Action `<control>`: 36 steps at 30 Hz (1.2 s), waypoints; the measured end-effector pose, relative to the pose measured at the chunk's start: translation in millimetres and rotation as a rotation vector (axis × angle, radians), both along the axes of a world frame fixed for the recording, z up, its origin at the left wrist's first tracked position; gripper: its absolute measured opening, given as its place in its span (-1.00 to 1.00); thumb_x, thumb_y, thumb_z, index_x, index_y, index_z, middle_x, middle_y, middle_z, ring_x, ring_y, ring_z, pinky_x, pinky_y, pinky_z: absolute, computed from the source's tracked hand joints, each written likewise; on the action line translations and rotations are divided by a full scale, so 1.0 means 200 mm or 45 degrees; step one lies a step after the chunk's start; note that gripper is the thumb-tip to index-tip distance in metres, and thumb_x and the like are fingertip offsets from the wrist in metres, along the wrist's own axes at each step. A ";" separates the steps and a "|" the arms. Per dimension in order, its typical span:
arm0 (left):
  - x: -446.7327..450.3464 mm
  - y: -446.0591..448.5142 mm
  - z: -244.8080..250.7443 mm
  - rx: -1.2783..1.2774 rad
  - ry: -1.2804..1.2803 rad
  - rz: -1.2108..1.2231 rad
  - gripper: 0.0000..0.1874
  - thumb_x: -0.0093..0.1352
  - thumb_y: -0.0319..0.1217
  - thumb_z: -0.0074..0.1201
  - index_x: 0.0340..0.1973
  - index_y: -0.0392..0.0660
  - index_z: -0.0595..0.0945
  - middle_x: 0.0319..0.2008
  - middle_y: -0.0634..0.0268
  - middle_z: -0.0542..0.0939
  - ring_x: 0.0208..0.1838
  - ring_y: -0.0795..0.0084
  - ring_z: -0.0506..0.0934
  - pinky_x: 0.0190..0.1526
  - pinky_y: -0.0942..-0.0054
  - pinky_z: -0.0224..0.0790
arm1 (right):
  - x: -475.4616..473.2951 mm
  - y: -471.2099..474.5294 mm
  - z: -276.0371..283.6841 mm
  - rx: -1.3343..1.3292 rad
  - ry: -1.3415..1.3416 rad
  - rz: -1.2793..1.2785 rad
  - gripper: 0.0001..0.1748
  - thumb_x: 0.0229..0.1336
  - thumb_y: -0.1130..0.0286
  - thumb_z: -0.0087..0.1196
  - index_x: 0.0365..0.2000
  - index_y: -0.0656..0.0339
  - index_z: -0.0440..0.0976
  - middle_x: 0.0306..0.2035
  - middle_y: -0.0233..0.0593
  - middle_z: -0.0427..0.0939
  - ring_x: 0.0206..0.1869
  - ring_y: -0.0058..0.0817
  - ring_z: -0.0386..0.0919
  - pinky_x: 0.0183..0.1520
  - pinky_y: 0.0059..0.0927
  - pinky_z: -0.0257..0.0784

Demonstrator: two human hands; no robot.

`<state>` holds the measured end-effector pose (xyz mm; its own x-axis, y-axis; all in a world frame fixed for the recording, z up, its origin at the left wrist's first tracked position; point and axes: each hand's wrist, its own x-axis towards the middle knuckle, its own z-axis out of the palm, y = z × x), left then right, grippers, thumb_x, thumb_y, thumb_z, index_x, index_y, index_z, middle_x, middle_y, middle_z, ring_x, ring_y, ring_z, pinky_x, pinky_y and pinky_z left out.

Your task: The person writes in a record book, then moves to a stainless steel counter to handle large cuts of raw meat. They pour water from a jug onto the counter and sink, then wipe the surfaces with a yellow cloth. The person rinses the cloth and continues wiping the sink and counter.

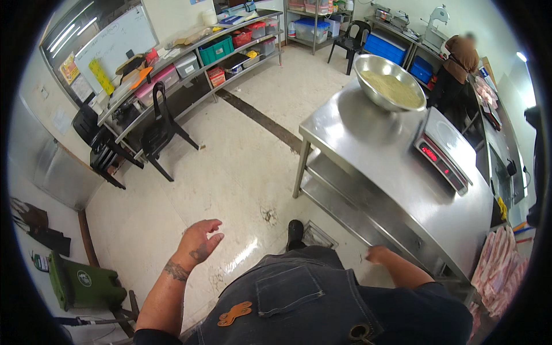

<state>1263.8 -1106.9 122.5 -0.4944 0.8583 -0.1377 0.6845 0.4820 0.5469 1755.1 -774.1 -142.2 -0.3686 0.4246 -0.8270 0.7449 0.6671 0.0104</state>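
Note:
My left hand [202, 240] hangs over the pale floor with thumb and fingers apart and nothing in it. Low beside the front edge of the stainless steel table [362, 155] is my right hand [377, 254], slightly blurred; its fingers are partly hidden, and I cannot tell how they are set. On the table's far end stands a large metal bowl [371, 95] with a beige powder [392, 88] in it. A digital scale [444, 148] with a lit red display sits near the far long edge, its metal pan bare.
Pale cuts of meat [496, 267] lie at right. A green wheelie bin [82, 282] is at lower left. Black plastic chairs [161, 129] stand before a shelving bench [202, 43] with coloured tubs. A person [461, 58] stands at the back counter, near a bandsaw [435, 30].

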 end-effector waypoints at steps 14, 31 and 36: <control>-0.97 -1.03 -1.39 -1.263 -0.221 0.460 -0.43 0.33 0.04 0.11 0.03 -0.17 0.62 -0.05 -0.06 0.64 0.04 -0.01 0.59 0.11 0.08 0.42 | -2.36 0.85 0.87 -0.600 0.823 -0.138 -0.57 0.28 0.22 0.05 0.08 0.18 0.48 -0.15 -0.17 0.65 -0.18 -0.37 0.62 -0.03 -0.34 0.49; -3.77 2.24 -0.57 -0.097 0.155 -0.211 -0.44 0.42 0.03 -0.02 0.05 -0.21 0.59 0.03 -0.10 0.58 0.14 -0.12 0.48 0.19 0.00 0.31 | -2.67 1.43 0.99 -0.192 1.235 -0.891 -0.60 0.24 0.20 0.06 0.02 0.16 0.51 -0.02 -0.04 0.62 0.05 -0.12 0.58 0.11 -0.19 0.44; -3.59 3.13 -0.64 -0.187 0.167 -0.492 -0.45 0.44 0.01 -0.04 0.06 -0.22 0.58 0.05 -0.09 0.57 0.15 -0.11 0.47 0.20 0.00 0.31 | -2.81 1.82 0.96 -0.095 1.277 -0.929 -0.63 0.21 0.27 0.04 -0.04 0.23 0.51 -0.07 0.01 0.62 0.03 -0.08 0.56 0.07 -0.15 0.44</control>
<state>545.1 -480.9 -4.9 -0.1623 0.9597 -0.2294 0.8892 0.2430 0.3877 1192.4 -410.9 49.1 -0.5493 0.7601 -0.3472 0.5990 0.0685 -0.7978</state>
